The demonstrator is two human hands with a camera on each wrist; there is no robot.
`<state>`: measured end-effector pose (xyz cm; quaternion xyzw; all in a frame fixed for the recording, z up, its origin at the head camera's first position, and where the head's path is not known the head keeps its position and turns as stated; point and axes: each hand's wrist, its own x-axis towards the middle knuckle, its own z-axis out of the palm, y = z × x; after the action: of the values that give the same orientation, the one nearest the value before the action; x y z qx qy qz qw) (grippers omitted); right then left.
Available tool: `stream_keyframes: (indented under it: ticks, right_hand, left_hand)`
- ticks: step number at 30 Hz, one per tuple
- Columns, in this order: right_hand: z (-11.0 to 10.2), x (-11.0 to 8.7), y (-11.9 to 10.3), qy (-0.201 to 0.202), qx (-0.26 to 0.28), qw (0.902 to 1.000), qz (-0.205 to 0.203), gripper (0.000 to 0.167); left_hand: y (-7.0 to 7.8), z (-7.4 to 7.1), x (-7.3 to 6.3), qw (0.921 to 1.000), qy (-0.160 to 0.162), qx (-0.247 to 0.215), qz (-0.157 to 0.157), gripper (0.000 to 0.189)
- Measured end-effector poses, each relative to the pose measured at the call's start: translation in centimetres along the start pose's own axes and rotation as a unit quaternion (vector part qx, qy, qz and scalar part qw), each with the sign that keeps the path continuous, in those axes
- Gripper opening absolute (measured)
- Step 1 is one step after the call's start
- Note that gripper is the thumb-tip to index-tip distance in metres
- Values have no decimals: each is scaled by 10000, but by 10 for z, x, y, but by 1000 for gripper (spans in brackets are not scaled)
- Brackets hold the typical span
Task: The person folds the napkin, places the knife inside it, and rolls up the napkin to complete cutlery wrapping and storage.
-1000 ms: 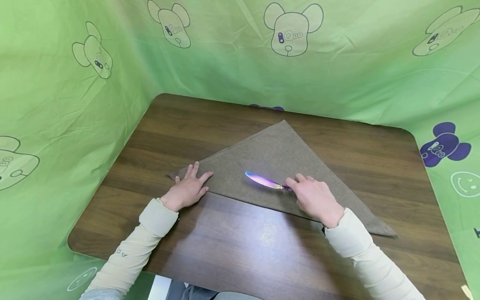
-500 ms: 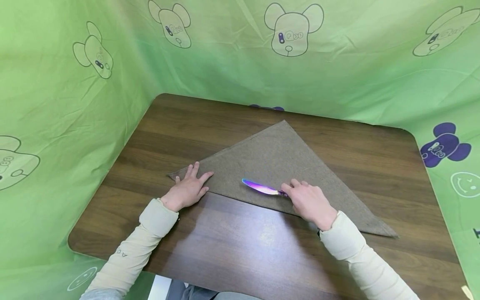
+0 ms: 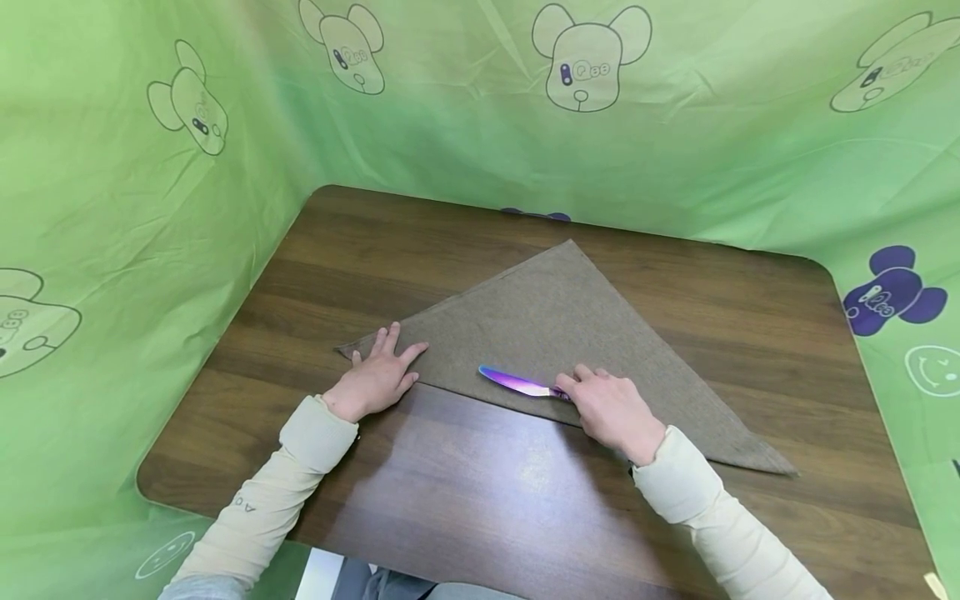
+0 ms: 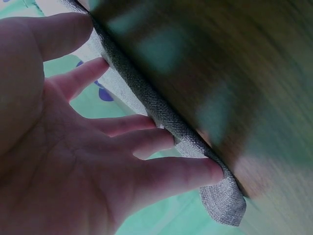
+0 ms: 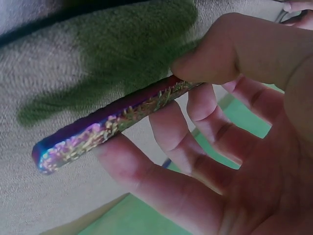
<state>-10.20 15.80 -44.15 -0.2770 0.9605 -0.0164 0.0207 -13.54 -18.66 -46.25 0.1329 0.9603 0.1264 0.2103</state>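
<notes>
A grey-brown cloth (image 3: 555, 308), folded into a triangle, lies on the table with its long edge towards me. My left hand (image 3: 373, 379) rests on its left corner, fingers straight and spread; the left wrist view shows the fingertips along the cloth's folded edge (image 4: 146, 95). In my right hand (image 3: 617, 412) is a shiny rainbow-coloured table knife (image 3: 513, 382), its blade pointing left over the cloth near the long edge. Thumb and fingers pinch its textured handle (image 5: 107, 125), which casts a shadow on the cloth. Whether the blade touches the cloth I cannot tell.
The dark wooden table (image 3: 360, 242) has rounded corners. Green curtains (image 3: 450, 125) printed with bear heads hang behind it and at both sides. Past the front edge, part of the person's lap (image 3: 397, 586) shows.
My right hand has moved the knife leftward and nearer to me, closer to the cloth's long edge. The left hand and the cloth have stayed in place.
</notes>
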Motion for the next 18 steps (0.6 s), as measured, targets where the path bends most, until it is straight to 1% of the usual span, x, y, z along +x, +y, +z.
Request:
stream_keyframes:
  ticks: [5,12,18]
  right_hand:
    - [2,0,-2,-23,27,10000,4,30]
    - [7,0,-3,65,15,10000,-40,31]
    - [10,1,-3,10,47,10000,-20,30]
  left_hand:
    - [1,-1,0,10000,-4,16,1,52]
    - [2,-1,-1,10000,40,27,21,52]
    - [2,-1,-2,10000,57,15,24,52]
